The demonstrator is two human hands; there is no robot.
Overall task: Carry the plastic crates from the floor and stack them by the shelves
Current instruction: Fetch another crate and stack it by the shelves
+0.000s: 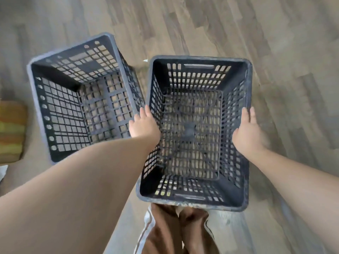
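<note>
No text, label, brand, number or sign can be read anywhere: none on the two dark plastic crates (194, 129), none on the wood-pattern floor (275, 52).

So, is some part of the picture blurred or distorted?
Head view: the left crate and floor show motion blur; the right crate between both hands is sharper; wide-angle lens stretches the forearms near the edges; lighting soft, no glare.

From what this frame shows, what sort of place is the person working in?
Probably an indoor room, home or storeroom, hard to say which: wood-look plank floor, two empty dark plastic crates, and a striped mat at the left edge. No shelves show.
</note>
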